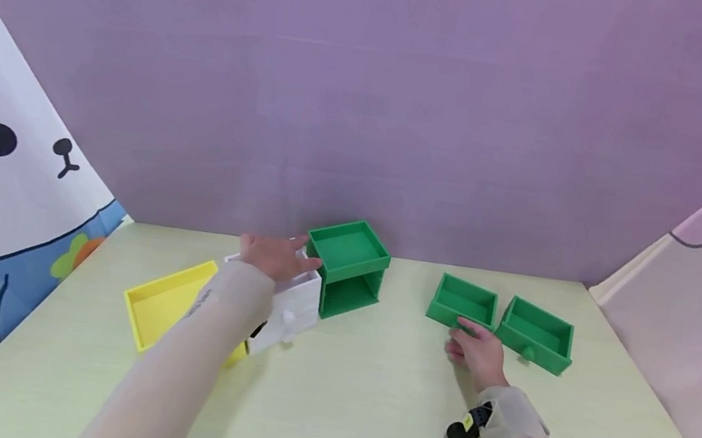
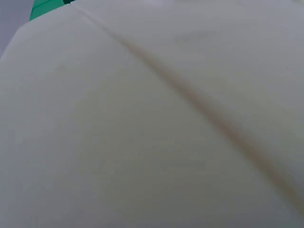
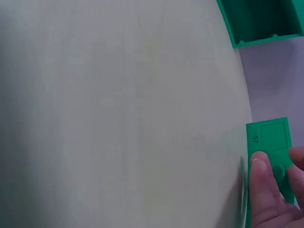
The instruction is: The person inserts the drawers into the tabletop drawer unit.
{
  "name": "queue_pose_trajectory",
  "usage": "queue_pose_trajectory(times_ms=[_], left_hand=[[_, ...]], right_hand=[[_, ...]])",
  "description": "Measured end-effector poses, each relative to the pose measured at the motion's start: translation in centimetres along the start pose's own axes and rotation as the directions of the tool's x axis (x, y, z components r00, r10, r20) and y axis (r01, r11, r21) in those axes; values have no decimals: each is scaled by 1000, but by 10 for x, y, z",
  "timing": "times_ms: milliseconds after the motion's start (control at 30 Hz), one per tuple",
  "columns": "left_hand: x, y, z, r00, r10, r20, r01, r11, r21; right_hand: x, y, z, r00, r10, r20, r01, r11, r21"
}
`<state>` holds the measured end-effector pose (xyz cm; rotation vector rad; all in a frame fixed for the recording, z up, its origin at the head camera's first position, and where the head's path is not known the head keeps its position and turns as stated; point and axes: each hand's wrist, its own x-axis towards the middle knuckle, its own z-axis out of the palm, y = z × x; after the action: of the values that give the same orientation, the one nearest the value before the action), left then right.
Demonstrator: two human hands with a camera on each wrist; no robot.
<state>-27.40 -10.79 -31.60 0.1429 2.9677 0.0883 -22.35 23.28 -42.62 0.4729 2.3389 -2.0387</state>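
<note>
My left hand (image 1: 273, 257) lies over the top of a white small drawer cabinet (image 1: 293, 309) with a round knob, its fingers reaching to the left side of a green cabinet (image 1: 346, 249). The green cabinet has a tray-like top and a bare compartment below. My right hand (image 1: 477, 351) is at the front of a green drawer (image 1: 464, 300). In the right wrist view, its thumb and fingers stand either side of the drawer's knob (image 3: 279, 173), spread apart. Right next to this drawer sits a second green drawer (image 1: 536, 334), knob facing front.
A yellow tray-shaped piece (image 1: 165, 301) lies left of the white cabinet, partly hidden by my left sleeve. A purple cloth (image 1: 369, 100) hangs behind the pale table (image 1: 358, 402). Printed cloth rises on the left, and a pale curtain on the right.
</note>
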Motion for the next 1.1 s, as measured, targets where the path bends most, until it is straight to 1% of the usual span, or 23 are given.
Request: queue_pose_trajectory(times_ms=[100,167,233,367,533,633,800,933,1000,1100], left_hand=[[3,3,-1,1000,-1,28,0,1000,4],[3,5,-1,999,5,40,-5,1000,1],[3,7,-2,999,3,43,-2,1000,-24],[4,9,0,999,2,35,-1,1000,-29],[0,10,0,999,7,51,-5,999,-41],[-4,11,-4,998,7,65,-4,999,-40],[-11,16,-9,998,6,56,-5,1000,-20],[-16,17,-9,998,-7,69,9,999,-33],[-17,18,-8,997,-11,73,13,999,-35],[-16,19,-8,997,-17,72,17,1000,6]], right_hand=[[5,0,2,1000,23,-15,-23,1000,-13],[8,1,2,999,19,-27,-20,999,-42],[11,2,2,999,3,-37,-6,998,-70],[17,2,2,999,-21,-43,17,995,-98],[18,4,1,997,-27,-67,18,990,-139],[18,6,-1,996,-23,-87,9,986,-164],[11,5,-2,994,-19,-108,-2,981,-192],[3,5,0,994,-11,-111,-9,984,-177],[1,5,1,993,-13,-121,-6,988,-152],[-3,1,4,989,-26,-144,10,994,-110]])
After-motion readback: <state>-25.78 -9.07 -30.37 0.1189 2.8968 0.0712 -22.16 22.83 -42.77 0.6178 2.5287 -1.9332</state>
